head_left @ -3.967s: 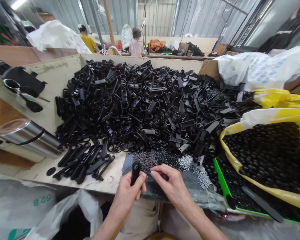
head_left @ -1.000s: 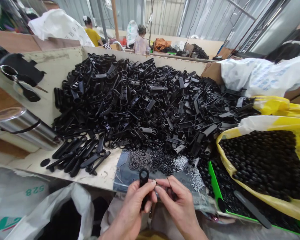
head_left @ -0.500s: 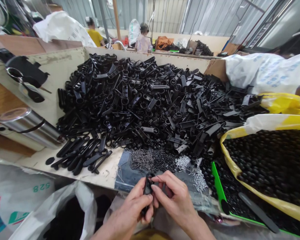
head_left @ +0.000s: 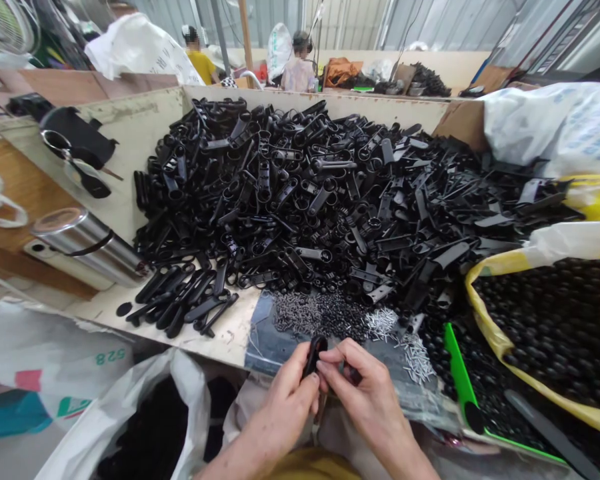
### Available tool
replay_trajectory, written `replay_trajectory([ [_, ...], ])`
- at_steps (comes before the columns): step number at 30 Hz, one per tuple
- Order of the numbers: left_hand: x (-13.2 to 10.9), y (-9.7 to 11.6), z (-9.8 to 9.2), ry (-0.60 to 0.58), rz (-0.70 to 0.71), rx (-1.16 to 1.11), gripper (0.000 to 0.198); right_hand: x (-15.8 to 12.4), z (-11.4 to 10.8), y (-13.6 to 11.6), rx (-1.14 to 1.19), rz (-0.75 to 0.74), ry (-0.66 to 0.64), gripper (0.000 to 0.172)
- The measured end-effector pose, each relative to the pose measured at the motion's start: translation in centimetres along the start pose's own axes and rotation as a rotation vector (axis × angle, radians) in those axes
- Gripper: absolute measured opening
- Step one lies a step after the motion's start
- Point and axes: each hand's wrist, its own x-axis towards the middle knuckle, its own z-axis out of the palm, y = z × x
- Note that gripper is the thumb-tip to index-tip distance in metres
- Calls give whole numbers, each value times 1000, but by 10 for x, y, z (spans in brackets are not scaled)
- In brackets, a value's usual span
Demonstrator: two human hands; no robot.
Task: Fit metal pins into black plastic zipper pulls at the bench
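Observation:
Near the bottom centre, my left hand (head_left: 287,397) is wrapped round a black plastic part (head_left: 314,355), which is held tilted upward over the table's front edge. My right hand (head_left: 363,380) touches the right side of this part, thumb and forefinger pinched together; whatever lies between those fingertips is too small to make out. Just beyond my hands lie a heap of small grey springs (head_left: 295,312), a heap of tiny black pieces (head_left: 340,317) and silver pins (head_left: 381,323). A big pile of black plastic parts (head_left: 280,193) rises behind them.
A steel flask (head_left: 93,243) lies at the left by several long black parts (head_left: 183,303). On the right are a yellow-edged bag (head_left: 497,333) of black balls and a green tray edge (head_left: 460,373). An open white sack (head_left: 193,393) stands lower left. Two people sit far back.
The view has shifted, so the scene sits further right. The black part has been turned in my left hand and now shows a narrower side. My right fingers remain against it.

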Motion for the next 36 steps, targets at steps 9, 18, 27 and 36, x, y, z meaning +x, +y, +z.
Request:
replay_trajectory([
  [9,12,-18,-7,-97,119,-96,34,-11,6,10,-407,-337,44,28],
  [18,22,-40,-16,-31,63,-182,68,-13,-18,-1,-527,-332,-121,34],
  [27,29,-53,-15,17,55,-166,79,-16,-8,19,-856,-302,-228,45],
  [36,27,-43,-10,-33,80,-150,67,-13,-7,12,-1064,-421,-171,60],
])
